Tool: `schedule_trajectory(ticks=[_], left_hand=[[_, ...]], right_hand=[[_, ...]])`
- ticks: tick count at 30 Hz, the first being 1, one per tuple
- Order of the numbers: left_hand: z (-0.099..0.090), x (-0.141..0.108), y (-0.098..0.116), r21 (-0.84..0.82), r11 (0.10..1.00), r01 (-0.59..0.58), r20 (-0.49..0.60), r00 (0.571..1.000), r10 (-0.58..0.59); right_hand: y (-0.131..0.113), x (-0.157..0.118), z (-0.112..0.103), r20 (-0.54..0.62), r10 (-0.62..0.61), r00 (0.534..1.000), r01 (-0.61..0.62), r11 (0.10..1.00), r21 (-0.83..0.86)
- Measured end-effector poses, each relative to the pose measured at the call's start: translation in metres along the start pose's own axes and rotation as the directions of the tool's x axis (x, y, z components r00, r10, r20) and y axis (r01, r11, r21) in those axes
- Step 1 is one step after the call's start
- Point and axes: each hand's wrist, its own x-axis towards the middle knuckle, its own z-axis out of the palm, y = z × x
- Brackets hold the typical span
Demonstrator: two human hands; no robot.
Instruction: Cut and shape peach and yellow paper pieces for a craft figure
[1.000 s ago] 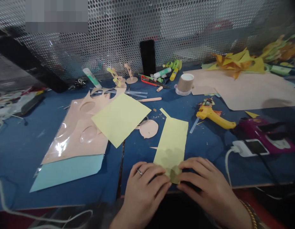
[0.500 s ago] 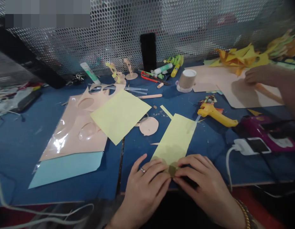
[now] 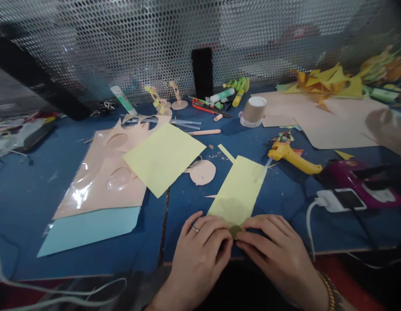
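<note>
Below, left hand (image 3: 202, 255): narrow, thumb and fingertips pinching the near end of the strip, ring on one finger.
Right hand (image 3: 278, 255): likewise narrow, fingertips and thumb at the same end, close beside the left; bracelet at the wrist.
Strip (image 3: 241, 185): pale yellow, on the blue table (image 3: 281, 224), extending away from both hands and leaning to the right.
Offcut (image 3: 226, 152): thin, yellow, at the strip's far left corner.
Glue gun (image 3: 292, 159): yellow, right of the strip, its clear stick over the strip's far right corner.
Disc (image 3: 203, 173): pink, left of the strip, just beside the square.
Square (image 3: 164, 160): pale yellow, partly over the beige sheet (image 3: 103, 172), which has round cutouts.
Blue sheet (image 3: 96, 229): at the beige sheet's near edge.
Cup (image 3: 254, 111): upright, beyond the glue gun.
Phone (image 3: 203, 72): upright, near the mesh (image 3: 148, 47).
Charger (image 3: 344, 200): white, at right.
</note>
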Motion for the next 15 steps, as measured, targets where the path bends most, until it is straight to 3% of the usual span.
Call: schedule_trajectory(ticks=[9,15], left_hand=[[-0.0017,-0.0048,-0.0012,-0.018,1.0,-0.022,0.015,1.0,0.022],[-0.0062,-0.0049,-0.0004,-0.024,0.999,-0.022,-0.037,0.999,0.022]], right_hand=[[-0.0035,0.0041,-0.001,0.057,0.059,0.997,-0.063,0.997,0.054],[-0.0071,0.0102,-0.0035,0.109,0.092,0.99,-0.101,0.991,0.083]])
